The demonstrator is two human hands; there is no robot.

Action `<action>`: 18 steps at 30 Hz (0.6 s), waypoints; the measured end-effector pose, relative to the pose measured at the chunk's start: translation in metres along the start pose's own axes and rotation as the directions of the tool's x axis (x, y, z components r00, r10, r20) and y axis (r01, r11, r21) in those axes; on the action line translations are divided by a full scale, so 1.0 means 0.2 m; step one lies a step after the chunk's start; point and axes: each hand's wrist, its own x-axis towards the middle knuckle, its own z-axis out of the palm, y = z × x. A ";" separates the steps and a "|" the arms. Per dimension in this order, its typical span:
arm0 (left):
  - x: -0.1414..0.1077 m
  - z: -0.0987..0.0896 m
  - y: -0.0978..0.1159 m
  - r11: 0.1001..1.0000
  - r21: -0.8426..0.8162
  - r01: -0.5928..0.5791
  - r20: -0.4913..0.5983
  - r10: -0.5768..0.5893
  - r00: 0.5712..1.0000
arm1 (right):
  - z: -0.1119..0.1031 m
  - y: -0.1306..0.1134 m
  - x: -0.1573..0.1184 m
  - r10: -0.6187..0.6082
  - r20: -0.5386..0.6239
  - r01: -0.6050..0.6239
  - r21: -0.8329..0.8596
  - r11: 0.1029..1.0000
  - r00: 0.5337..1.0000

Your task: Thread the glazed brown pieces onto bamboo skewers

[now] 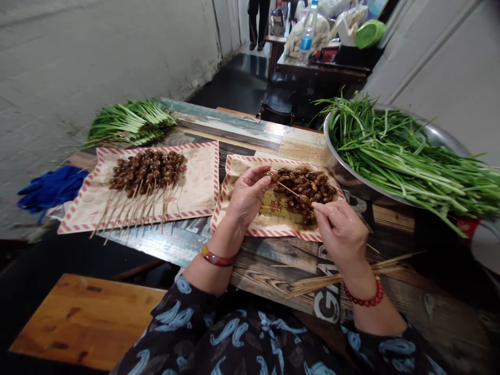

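My right hand [342,232] pinches a thin wooden skewer [288,188] that slants up to the left. At its far end my left hand [247,194] holds a small glossy brown morsel [270,176] between thumb and fingers. Whether the tip has pierced it, I cannot tell. Below and behind the skewer, a loose pile of brown morsels [312,185] lies on a red-and-white bordered paper sheet [233,167]. To the left, several loaded skewers [147,171] rest on a second bordered sheet [201,179], their bare stick ends pointing toward me.
Bare skewers [312,285] lie near my right forearm. A metal bowl [351,177] heaped with long green stalks [402,151] stands at the right. More greens [130,122] and blue gloves [54,188] lie left. Behind are a table with a water bottle [308,34] and a standing person's legs [258,23].
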 end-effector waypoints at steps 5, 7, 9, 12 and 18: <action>-0.01 0.02 -0.01 0.999 -0.033 0.016 0.036 -0.015 0.999 | 0.00 0.00 0.00 -0.006 0.007 0.006 0.010 1.000 1.000; -0.01 0.03 -0.01 0.999 -0.039 0.016 0.038 -0.014 0.999 | 0.00 0.00 0.00 -0.002 0.013 0.002 0.006 1.000 1.000; -0.01 0.03 -0.01 0.999 -0.048 0.008 0.034 -0.007 0.999 | 0.00 0.00 0.00 0.001 0.012 -0.001 0.003 1.000 1.000; -0.01 0.04 -0.01 0.998 -0.059 -0.003 0.034 0.005 0.999 | 0.01 0.00 0.00 0.001 0.009 -0.001 0.010 1.000 1.000; -0.02 0.04 -0.02 0.999 -0.046 0.009 0.080 -0.005 0.997 | 0.02 0.00 0.00 -0.021 0.010 0.020 0.031 0.999 1.000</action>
